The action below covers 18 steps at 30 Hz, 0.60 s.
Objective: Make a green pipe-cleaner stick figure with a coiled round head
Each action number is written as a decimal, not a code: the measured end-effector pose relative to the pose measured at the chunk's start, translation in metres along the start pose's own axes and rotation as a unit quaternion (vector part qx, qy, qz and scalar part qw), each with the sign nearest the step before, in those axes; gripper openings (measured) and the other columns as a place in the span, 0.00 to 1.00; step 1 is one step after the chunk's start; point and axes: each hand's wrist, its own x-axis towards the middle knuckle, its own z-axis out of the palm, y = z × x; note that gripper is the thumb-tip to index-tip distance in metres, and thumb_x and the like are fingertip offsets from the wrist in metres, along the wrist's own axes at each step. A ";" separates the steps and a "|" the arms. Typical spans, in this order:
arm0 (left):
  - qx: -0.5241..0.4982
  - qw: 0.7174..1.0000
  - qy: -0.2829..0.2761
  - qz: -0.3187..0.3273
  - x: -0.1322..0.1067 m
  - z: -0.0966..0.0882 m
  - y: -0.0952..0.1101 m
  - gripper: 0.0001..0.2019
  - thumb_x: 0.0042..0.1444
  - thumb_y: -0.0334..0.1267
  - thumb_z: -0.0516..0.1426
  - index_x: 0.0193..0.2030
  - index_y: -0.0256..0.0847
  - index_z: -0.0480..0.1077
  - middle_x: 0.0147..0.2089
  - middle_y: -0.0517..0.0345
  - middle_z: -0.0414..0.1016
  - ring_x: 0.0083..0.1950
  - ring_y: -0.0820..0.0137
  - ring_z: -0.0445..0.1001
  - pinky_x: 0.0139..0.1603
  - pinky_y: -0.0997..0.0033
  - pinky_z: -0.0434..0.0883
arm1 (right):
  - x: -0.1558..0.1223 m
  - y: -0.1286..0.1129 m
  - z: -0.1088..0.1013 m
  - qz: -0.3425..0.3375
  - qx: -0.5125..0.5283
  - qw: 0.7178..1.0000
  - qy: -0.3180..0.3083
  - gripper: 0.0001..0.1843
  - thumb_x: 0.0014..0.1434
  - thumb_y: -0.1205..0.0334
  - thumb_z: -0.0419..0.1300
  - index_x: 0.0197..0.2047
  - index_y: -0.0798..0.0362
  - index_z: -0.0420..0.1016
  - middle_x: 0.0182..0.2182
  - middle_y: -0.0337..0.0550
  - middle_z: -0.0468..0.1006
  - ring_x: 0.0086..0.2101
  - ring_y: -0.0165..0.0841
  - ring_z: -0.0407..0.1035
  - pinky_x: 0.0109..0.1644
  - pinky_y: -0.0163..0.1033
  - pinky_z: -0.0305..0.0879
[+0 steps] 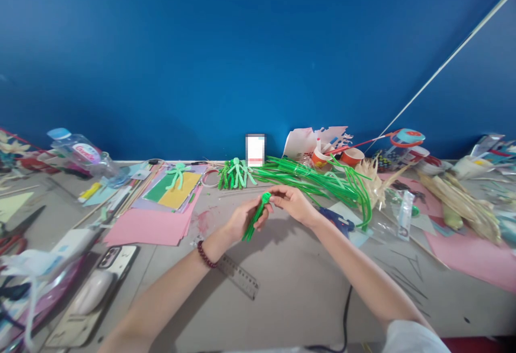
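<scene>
Bridging both hands point(268, 212): green pipe-cleaner bundle point(256, 217)

Bare table point(290, 283) left open toward the near edge, crossed only by a ruler point(238, 276) and a cable point(345, 315), hemmed by pink paper point(150, 228) leftward, green stems point(322, 184) behind, glue gun point(337, 221) at right.

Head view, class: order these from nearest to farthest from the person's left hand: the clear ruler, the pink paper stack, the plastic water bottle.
From the left hand, which grips a green pipe-cleaner bundle:
1. Clear ruler, on the table just below the left wrist.
2. Pink paper stack, flat on the table farther to the left.
3. Plastic water bottle, lying at the far left near the blue wall.
</scene>
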 end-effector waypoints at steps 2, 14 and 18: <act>0.068 0.995 0.060 0.042 0.001 0.002 0.002 0.19 0.57 0.52 0.50 0.33 0.36 0.68 0.17 0.63 0.60 0.18 0.76 0.58 0.21 0.75 0.58 | 0.001 0.001 0.000 -0.008 -0.029 0.999 0.013 0.13 0.52 0.56 0.61 0.38 0.55 0.74 0.29 0.41 0.74 0.30 0.29 0.66 0.37 0.37 0.64; 0.355 0.879 0.206 0.242 -0.006 0.013 0.003 0.13 0.55 0.40 0.57 0.46 0.40 0.71 0.40 0.53 0.76 0.33 0.70 0.76 0.36 0.71 0.73 | 0.004 0.010 -0.001 0.028 -0.028 0.999 0.037 0.16 0.49 0.53 0.63 0.38 0.55 0.77 0.28 0.41 0.75 0.24 0.26 0.62 0.29 0.35 0.60; 0.238 0.927 0.203 0.206 -0.004 0.013 0.003 0.13 0.53 0.40 0.59 0.44 0.37 0.70 0.34 0.54 0.77 0.31 0.70 0.76 0.36 0.69 0.75 | 0.003 0.010 -0.002 0.038 -0.013 0.999 0.032 0.19 0.49 0.52 0.63 0.40 0.55 0.78 0.27 0.41 0.75 0.23 0.26 0.61 0.28 0.34 0.59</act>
